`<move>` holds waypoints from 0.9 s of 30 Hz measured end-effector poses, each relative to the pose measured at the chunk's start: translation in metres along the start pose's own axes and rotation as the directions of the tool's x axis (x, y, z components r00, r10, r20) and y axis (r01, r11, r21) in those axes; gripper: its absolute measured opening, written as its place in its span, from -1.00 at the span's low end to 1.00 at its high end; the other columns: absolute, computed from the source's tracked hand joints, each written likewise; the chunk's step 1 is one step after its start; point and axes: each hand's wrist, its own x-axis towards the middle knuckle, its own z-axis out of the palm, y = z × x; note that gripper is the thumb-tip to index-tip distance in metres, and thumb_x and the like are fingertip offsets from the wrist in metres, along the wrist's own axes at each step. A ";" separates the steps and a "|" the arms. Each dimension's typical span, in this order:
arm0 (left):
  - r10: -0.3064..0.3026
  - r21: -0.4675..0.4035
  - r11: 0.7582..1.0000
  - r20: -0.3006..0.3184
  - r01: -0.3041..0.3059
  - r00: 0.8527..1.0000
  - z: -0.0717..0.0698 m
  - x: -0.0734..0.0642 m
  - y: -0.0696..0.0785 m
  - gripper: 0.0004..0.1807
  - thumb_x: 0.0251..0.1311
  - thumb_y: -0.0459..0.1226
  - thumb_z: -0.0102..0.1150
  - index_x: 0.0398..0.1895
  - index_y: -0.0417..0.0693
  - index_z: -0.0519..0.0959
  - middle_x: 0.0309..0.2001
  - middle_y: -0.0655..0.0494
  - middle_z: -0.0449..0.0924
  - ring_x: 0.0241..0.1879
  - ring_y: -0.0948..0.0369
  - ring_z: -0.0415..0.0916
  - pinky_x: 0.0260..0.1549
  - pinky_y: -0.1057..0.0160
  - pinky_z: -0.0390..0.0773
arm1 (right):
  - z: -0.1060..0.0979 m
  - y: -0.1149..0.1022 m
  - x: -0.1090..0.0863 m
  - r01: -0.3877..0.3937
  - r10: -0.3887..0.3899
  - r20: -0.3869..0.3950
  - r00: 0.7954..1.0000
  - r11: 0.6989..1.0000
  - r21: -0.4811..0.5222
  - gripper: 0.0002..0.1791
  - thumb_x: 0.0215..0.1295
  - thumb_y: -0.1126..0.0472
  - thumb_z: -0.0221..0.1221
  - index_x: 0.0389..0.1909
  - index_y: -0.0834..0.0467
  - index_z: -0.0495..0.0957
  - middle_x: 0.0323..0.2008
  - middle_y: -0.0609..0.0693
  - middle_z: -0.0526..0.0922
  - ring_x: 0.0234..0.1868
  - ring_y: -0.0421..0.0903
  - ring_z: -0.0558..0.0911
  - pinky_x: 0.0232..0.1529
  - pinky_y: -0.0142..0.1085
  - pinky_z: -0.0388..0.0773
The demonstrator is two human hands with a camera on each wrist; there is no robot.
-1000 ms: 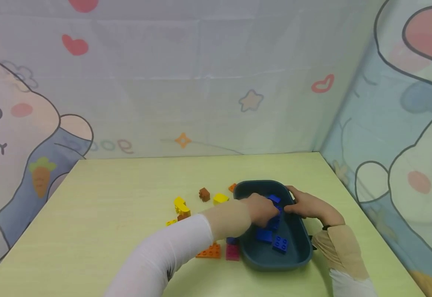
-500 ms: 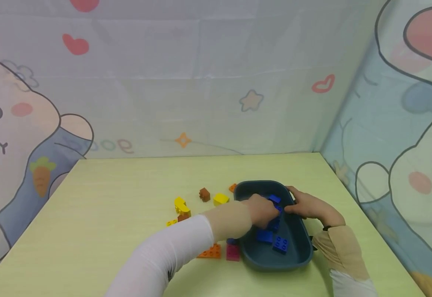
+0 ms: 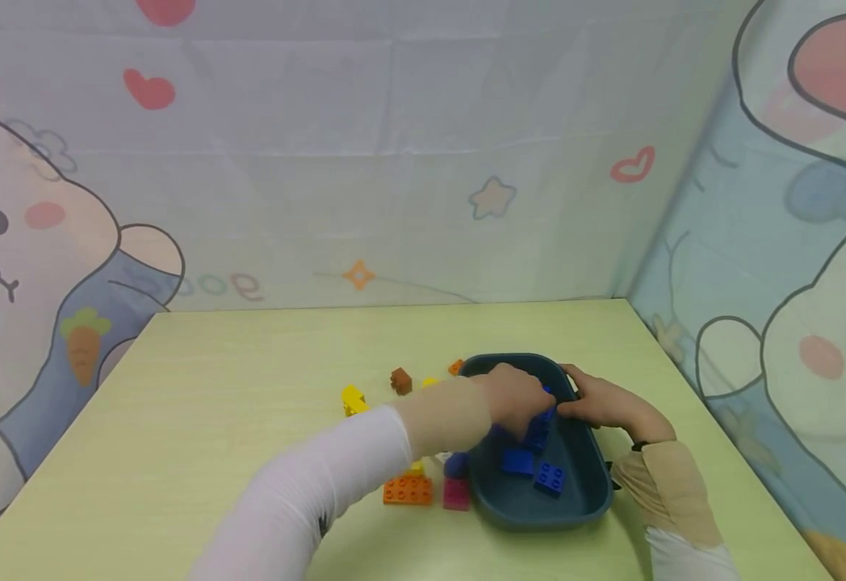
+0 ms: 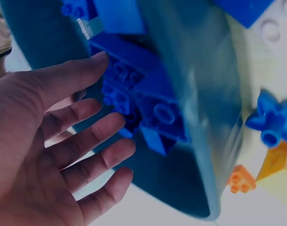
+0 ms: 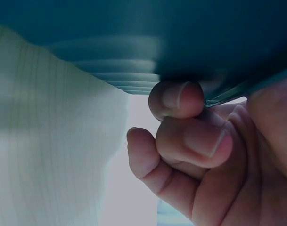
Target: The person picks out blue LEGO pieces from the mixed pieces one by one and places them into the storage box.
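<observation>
A dark teal plastic bin [image 3: 579,484] stands at the right of the table with several blue toy building bricks [image 3: 517,461] inside. My left hand [image 3: 516,399] reaches over its left side. In the left wrist view the fingers [image 4: 98,162] are spread and relaxed, and the thumb tip lies at or just in front of a heap of blue bricks [image 4: 157,94]; contact is unclear. My right hand [image 3: 608,403] grips the bin's far right rim, thumb over the edge. Curled fingers [image 5: 200,141] sit under the outside of that rim in the right wrist view.
Left of the bin lie an orange brick [image 3: 408,491], a magenta brick [image 3: 455,494] and a blue flower piece [image 4: 270,120]. Farther back are a brown brick [image 3: 400,381], a yellow piece [image 3: 353,399] and a small orange brick [image 3: 455,367]. My left forearm hides others.
My left hand has risen slightly and moved a little toward the far right inside the bin. The forearm now covers more yellow pieces and uncovers the blue flower piece. The right hand stays put.
</observation>
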 end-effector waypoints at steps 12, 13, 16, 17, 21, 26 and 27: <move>0.026 -0.010 1.000 -0.055 -0.027 0.998 -0.015 -0.021 -0.014 -0.61 0.34 -0.06 0.25 0.20 0.20 0.55 -0.07 0.31 0.63 -0.07 0.31 0.57 -0.06 0.24 0.58 | -0.002 0.000 -0.001 0.012 -0.012 0.009 1.000 1.000 0.027 -0.18 0.43 0.23 0.14 0.52 0.37 -0.09 -0.70 -0.08 0.29 -0.70 -0.14 0.30 -0.54 -0.20 0.34; 0.022 -0.008 1.000 -0.066 -0.023 0.998 -0.015 -0.025 -0.017 -0.65 0.35 -0.07 0.23 0.17 0.19 0.56 -0.10 0.31 0.63 -0.11 0.31 0.56 -0.10 0.24 0.59 | -0.002 0.000 0.000 0.012 -0.012 0.007 1.000 1.000 0.025 -0.19 0.44 0.23 0.14 0.52 0.37 -0.08 -0.70 -0.08 0.29 -0.70 -0.14 0.29 -0.55 -0.20 0.34; 0.002 0.001 1.000 -0.093 -0.002 0.996 -0.014 -0.038 -0.028 -0.71 0.38 -0.08 0.20 0.11 0.18 0.56 -0.16 0.30 0.60 -0.16 0.30 0.53 -0.19 0.23 0.59 | -0.003 -0.001 0.001 0.006 -0.006 -0.008 1.000 1.000 0.019 -0.19 0.43 0.23 0.14 0.52 0.37 -0.07 -0.70 -0.07 0.29 -0.70 -0.13 0.29 -0.55 -0.20 0.33; -0.006 0.004 1.000 -0.096 0.006 0.995 -0.013 -0.043 -0.032 -0.72 0.39 -0.08 0.18 0.11 0.18 0.56 -0.15 0.30 0.60 -0.15 0.30 0.53 -0.20 0.24 0.59 | -0.002 -0.001 0.001 0.005 -0.005 -0.012 1.000 1.000 0.019 -0.19 0.43 0.23 0.14 0.52 0.37 -0.07 -0.70 -0.07 0.29 -0.70 -0.13 0.29 -0.55 -0.20 0.33; -0.020 -0.016 1.000 -0.104 0.019 0.994 -0.005 -0.064 -0.044 -0.74 0.42 -0.10 0.15 0.11 0.14 0.57 -0.12 0.25 0.63 -0.13 0.27 0.55 -0.21 0.25 0.60 | 0.002 -0.001 0.001 0.012 -0.012 -0.002 1.000 0.999 0.033 -0.20 0.43 0.25 0.14 0.51 0.38 -0.06 -0.70 -0.08 0.27 -0.70 -0.13 0.29 -0.55 -0.20 0.34; -0.035 -0.084 0.996 -0.134 0.024 0.990 0.006 -0.081 -0.061 -0.66 0.40 -0.07 0.19 0.17 0.09 0.57 0.00 0.20 0.64 -0.05 0.23 0.58 -0.09 0.26 0.59 | 0.002 0.002 0.001 0.019 -0.019 -0.007 1.000 1.000 0.024 -0.20 0.42 0.25 0.14 0.51 0.37 -0.06 -0.71 -0.09 0.26 -0.71 -0.14 0.28 -0.55 -0.20 0.34; -0.040 -0.096 0.995 -0.140 0.027 0.989 0.008 -0.084 -0.065 -0.65 0.40 -0.08 0.20 0.17 0.08 0.58 0.02 0.19 0.63 -0.03 0.22 0.57 -0.07 0.25 0.58 | 0.002 0.003 0.001 0.019 -0.019 -0.012 1.000 1.000 0.020 -0.20 0.42 0.25 0.14 0.51 0.36 -0.05 -0.71 -0.09 0.26 -0.71 -0.14 0.28 -0.55 -0.20 0.34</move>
